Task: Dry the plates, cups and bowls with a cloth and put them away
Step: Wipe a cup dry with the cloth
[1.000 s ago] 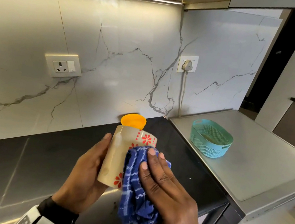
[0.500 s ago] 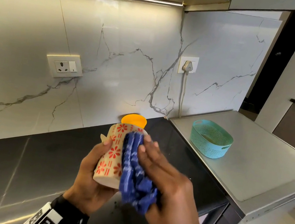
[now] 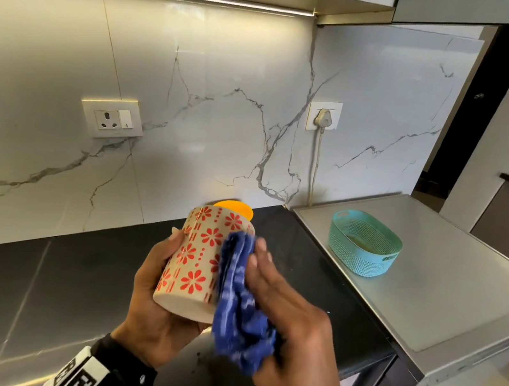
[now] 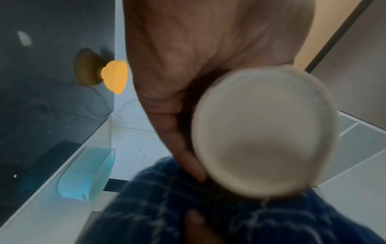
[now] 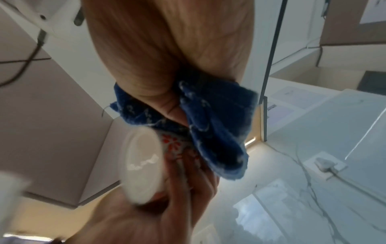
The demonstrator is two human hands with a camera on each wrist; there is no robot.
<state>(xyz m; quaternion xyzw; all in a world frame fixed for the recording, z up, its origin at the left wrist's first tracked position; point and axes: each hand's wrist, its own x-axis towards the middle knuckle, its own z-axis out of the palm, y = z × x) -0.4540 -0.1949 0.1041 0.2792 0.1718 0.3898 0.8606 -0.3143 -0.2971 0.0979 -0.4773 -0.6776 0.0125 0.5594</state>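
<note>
From the head view, the left hand (image 3: pixel 157 304) is wrapped around a cream cup (image 3: pixel 198 261) patterned with red flowers, holding it tilted above the dark countertop (image 3: pixel 28 289), its base turned toward the camera. The right hand (image 3: pixel 288 326) has a blue cloth (image 3: pixel 237 308) bunched in its palm and presses it flat against the cup's right side, fingers stretched out along the fabric. Behind the cup's rim an orange bowl (image 3: pixel 237 208) sits on the counter by the marble wall (image 3: pixel 194 98). Well to the right, a teal basket (image 3: pixel 364 243) stands on a steel surface (image 3: pixel 451 276). A plug (image 3: pixel 323 117) sits in the wall socket above it.

The left wrist view is blurred. The cup's round pale base (image 4: pixel 263 132) fills the right half, with the left hand's palm (image 4: pixel 198 49) curved around it and the cloth (image 4: pixel 167 206) below. The orange bowl (image 4: pixel 114 76) and teal basket (image 4: pixel 87 173) appear at the left.

In the right wrist view, the right hand (image 5: pixel 167 57) clasps the cloth (image 5: pixel 215 132), with its thumb probably tucked into the folds, though blur makes that unsure. The cup (image 5: pixel 144 165) lies beneath the cloth, its base toward the camera, and the left hand's fingers (image 5: pixel 188 173) curl over its flowered side.
</note>
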